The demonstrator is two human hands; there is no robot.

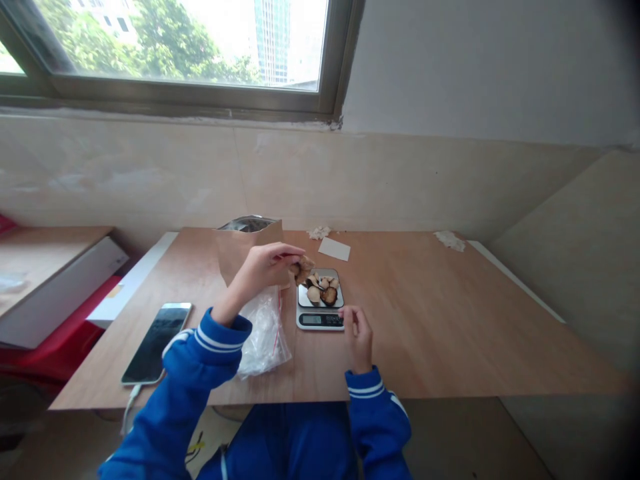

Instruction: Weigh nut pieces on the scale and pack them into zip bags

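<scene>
My left hand (pixel 273 262) is raised over the left edge of a kitchen scale (pixel 305 321). Pinched in its fingers is a dried, wrinkled brown slice (pixel 303 268). Several dried pieces (pixel 323 291), pale in the middle with dark rims, lie on the scale's platform; I cannot tell their exact kind. At the scale's front right corner is my right hand (pixel 358 333), its fingers curled in beside the buttons. Whether anything is between those fingertips is too small to see. The digits on the scale's display are not readable.
Behind my left hand stands an open brown paper pouch (pixel 235 250) with a silvery lining. A clear zip bag (pixel 264 340) lies left of the scale. Further left is a phone (pixel 157 347) with a white cable (pixel 131 403). A white card (pixel 334 249) lies behind the scale.
</scene>
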